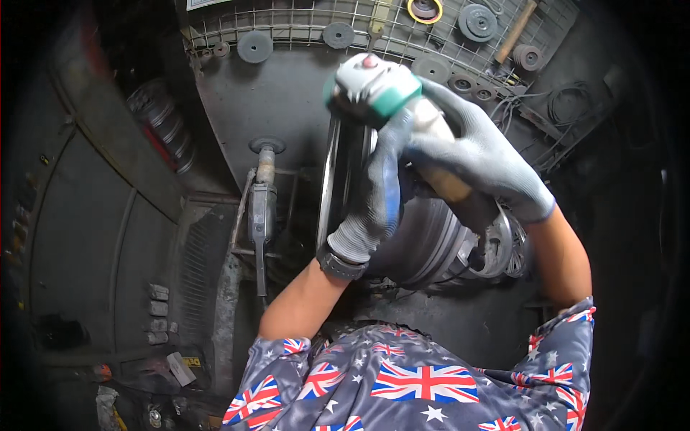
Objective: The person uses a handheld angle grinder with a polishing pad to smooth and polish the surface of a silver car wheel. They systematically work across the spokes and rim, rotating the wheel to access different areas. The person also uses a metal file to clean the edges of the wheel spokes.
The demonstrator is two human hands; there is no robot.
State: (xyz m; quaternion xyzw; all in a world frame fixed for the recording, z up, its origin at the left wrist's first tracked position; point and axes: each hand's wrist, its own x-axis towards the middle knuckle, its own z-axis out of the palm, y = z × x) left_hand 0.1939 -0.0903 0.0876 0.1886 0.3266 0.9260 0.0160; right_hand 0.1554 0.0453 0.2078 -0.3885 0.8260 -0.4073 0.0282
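Observation:
A green and off-white angle grinder [381,93], slightly blurred, is held up in front of me, its head toward the far left. My right hand [481,147], in a grey glove, wraps around its body from the right. My left hand [384,169], gloved alike with a dark watch at the wrist, closes against the grinder just behind its head; its fingertips are partly hidden. The tool's tan and dark rear end [453,190] slants down under my right palm. What sits on the head's underside cannot be made out.
A long-bodied power tool with a round disc [264,208] rests on a metal frame at left. Several grinding discs [255,47] hang on a wire mesh [302,18] at the back. Below my hands lies a large dark ribbed round thing [410,248]. Coiled cables [568,104] hang at right.

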